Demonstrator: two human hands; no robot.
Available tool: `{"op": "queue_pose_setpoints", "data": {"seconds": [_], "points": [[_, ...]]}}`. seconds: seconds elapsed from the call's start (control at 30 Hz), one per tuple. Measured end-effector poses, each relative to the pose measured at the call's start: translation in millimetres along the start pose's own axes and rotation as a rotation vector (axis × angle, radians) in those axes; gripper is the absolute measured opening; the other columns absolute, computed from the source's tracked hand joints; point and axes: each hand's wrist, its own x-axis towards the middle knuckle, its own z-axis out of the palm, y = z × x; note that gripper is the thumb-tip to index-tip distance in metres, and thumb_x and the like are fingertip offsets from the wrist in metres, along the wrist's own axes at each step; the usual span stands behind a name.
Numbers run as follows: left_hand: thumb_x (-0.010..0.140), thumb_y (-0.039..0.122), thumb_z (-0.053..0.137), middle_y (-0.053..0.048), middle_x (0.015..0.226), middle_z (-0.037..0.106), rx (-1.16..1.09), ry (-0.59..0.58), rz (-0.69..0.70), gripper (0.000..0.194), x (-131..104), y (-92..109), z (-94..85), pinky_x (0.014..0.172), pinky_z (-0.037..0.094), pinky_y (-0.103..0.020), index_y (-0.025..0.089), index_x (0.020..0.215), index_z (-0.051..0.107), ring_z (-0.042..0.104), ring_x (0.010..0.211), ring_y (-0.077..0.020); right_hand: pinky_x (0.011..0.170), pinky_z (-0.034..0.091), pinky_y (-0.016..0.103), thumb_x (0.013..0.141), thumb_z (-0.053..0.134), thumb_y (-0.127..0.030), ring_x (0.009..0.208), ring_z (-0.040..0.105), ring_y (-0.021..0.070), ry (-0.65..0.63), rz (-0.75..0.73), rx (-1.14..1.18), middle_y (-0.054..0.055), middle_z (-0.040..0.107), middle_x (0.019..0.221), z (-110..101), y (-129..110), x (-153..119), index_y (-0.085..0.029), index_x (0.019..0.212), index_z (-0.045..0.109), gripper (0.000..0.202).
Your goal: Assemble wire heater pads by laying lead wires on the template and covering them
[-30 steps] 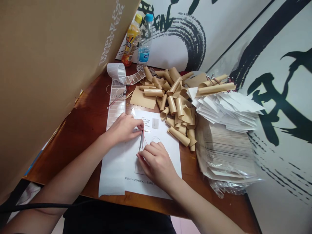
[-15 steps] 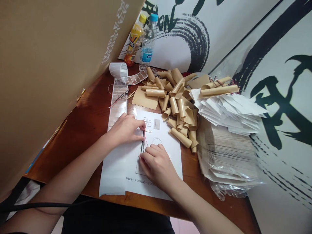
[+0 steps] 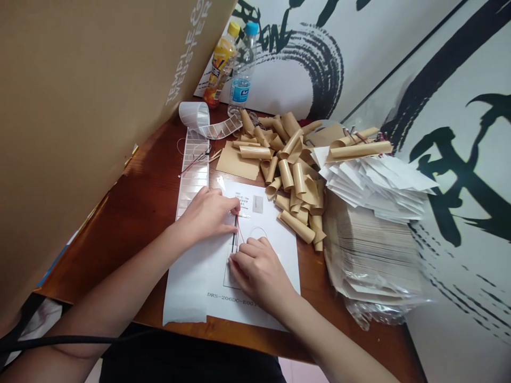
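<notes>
Thin black and red wires (image 3: 236, 239) lie lengthwise over a printed sheet (image 3: 275, 298), along a drawn outline. My left hand (image 3: 209, 213) is closed at their upper end, with its thumb and forefinger pressed against them. Lower down, my right hand (image 3: 261, 271) pinches the wires with curled fingers, which hide the lower part. A thin loop of wire (image 3: 258, 229) curves just above the right knuckles. Under my left forearm runs a strip of pale labels (image 3: 186, 298), whose far end curls into a roll (image 3: 194, 116).
Rolled brown paper pieces (image 3: 285, 175) are heaped beyond the sheet, near flat brown sheets (image 3: 237, 162). A bagged stack of cards (image 3: 375, 250) stands right, with white papers (image 3: 375, 181) on top. A big cardboard box (image 3: 88, 106) walls the left; two bottles (image 3: 240, 69) stand behind.
Both hands keep their places on the wires, with hardly any movement. The view has shifted very slightly.
</notes>
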Motion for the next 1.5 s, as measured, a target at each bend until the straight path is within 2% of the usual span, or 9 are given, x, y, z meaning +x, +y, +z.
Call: {"op": "queue_pose_setpoints", "data": {"seconds": [0.27, 0.5, 0.63, 0.9, 1.17, 1.5], "points": [[0.078, 0.043, 0.077, 0.002, 0.103, 0.076, 0.007, 0.006, -0.011, 0.032, -2.4, 2.4, 0.1, 0.085, 0.033, -0.037, 0.024, 0.101, 0.067, 0.060, 0.100, -0.0247, 0.065, 0.027, 0.032, 0.092, 0.053, -0.010, 0.067, 0.040, 0.0166, -0.016, -0.006, 0.008, 0.000, 0.053, 0.062, 1.9, -0.5, -1.1, -0.018, 0.064, 0.057, 0.030], [0.073, 0.051, 0.080, -0.002, 0.103, 0.075, 0.045, -0.016, -0.022, 0.045, -5.2, 7.2, -0.6, 0.084, 0.032, -0.038, 0.023, 0.105, 0.064, 0.059, 0.103, -0.0276, 0.066, 0.026, 0.032, 0.089, 0.056, -0.009, 0.068, 0.041, 0.0164, -0.045, -0.015, -0.029, 0.001, 0.054, 0.063, 2.4, -0.1, -1.6, -0.018, 0.062, 0.056, 0.029], [0.075, 0.047, 0.078, -0.003, 0.110, 0.074, 0.064, -0.036, 0.001, 0.041, -6.6, 12.3, -0.8, 0.082, 0.031, -0.037, 0.022, 0.104, 0.063, 0.060, 0.103, -0.0264, 0.066, 0.025, 0.033, 0.088, 0.059, -0.008, 0.069, 0.043, 0.0166, -0.070, -0.020, -0.067, 0.001, 0.056, 0.065, 2.6, -1.1, -3.6, -0.018, 0.064, 0.057, 0.027], [0.073, 0.048, 0.082, -0.001, 0.112, 0.072, 0.051, -0.068, 0.016, 0.045, -4.4, 10.8, 1.2, 0.083, 0.030, -0.037, 0.023, 0.105, 0.062, 0.060, 0.105, -0.0253, 0.064, 0.024, 0.033, 0.089, 0.059, -0.008, 0.065, 0.041, 0.0169, -0.037, -0.019, -0.127, 0.002, 0.055, 0.063, 0.8, -6.8, -4.7, -0.018, 0.066, 0.058, 0.025], [0.074, 0.045, 0.084, -0.001, 0.119, 0.070, 0.005, -0.131, -0.015, 0.049, -3.8, 11.9, -3.0, 0.084, 0.030, -0.036, 0.022, 0.111, 0.060, 0.060, 0.110, -0.0250, 0.065, 0.026, 0.032, 0.092, 0.056, -0.013, 0.066, 0.044, 0.0175, -0.019, 0.099, 0.024, 0.002, 0.056, 0.064, 1.2, -8.9, -3.9, -0.018, 0.071, 0.064, 0.023], [0.070, 0.046, 0.086, 0.004, 0.117, 0.070, -0.087, -0.089, 0.017, 0.052, -2.4, 0.9, 4.3, 0.084, 0.029, -0.035, 0.025, 0.109, 0.059, 0.061, 0.112, -0.0223, 0.064, 0.025, 0.032, 0.087, 0.066, -0.012, 0.067, 0.044, 0.0166, -0.043, 0.161, 0.105, 0.000, 0.059, 0.066, 4.0, -0.6, -5.7, -0.021, 0.076, 0.070, 0.015]]}}
